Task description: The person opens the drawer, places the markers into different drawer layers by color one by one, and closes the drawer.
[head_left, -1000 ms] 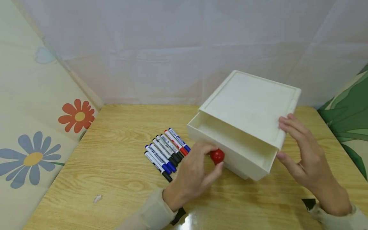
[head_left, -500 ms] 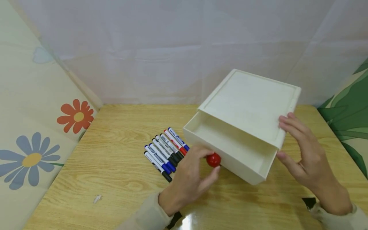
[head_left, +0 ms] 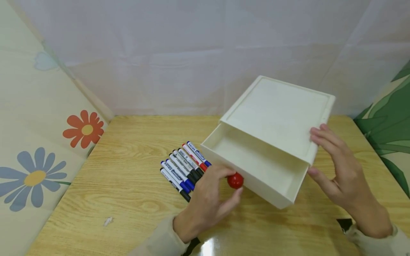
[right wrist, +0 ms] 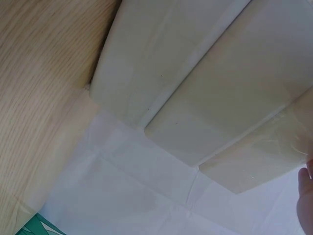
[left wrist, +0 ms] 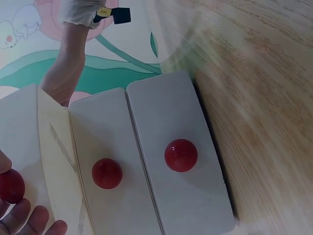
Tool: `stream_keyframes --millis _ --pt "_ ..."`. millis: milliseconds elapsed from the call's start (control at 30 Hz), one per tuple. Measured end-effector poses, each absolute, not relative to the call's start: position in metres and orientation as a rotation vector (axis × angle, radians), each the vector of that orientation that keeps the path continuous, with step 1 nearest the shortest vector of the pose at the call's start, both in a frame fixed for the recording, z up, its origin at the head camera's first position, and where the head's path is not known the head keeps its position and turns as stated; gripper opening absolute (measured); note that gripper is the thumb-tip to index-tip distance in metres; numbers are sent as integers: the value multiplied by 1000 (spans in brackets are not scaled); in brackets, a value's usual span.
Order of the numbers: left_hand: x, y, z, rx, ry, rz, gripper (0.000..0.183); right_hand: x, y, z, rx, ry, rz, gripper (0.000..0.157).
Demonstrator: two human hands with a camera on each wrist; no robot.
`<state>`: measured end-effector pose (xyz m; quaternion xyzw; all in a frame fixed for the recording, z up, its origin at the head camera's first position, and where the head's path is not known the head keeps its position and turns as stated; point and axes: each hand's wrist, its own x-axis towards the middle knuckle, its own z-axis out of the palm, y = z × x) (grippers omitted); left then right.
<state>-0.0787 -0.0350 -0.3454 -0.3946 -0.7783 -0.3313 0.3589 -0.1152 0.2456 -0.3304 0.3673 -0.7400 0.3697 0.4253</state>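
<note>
Left hand (head_left: 208,201) is pinching a red knob (head_left: 235,180) between thumb and fingers, barely parted around it. That knob is sitting on the front of a drawer (head_left: 262,191), which is sticking out toward seven o'clock from the white box (head_left: 278,117). Two more red knobs (left wrist: 181,155) are showing below. Right hand (head_left: 344,174), loosely spread, is touching the box at four o'clock. Seven markers (head_left: 181,170) are lying at eight o'clock on the counter (head_left: 128,188).
</note>
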Motion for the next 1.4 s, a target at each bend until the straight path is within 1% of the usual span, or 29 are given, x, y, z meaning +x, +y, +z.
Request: stream_keyframes --millis 367,800,1067,1400 --pt "-74 -40 -345 -1032 -2017 -869 36 -116 246 -331 916 -1857 924 66" --pt "-71 -43 -345 -1045 -2011 -886 32 -107 233 -316 901 -1861 906 66" --pt "-70 -44 -345 -1042 -1996 -857 31 -107 232 -316 901 -1863 914 66" --pt "-70 -46 -344 -1053 -1994 -842 35 -107 232 -315 897 -1869 918 67"
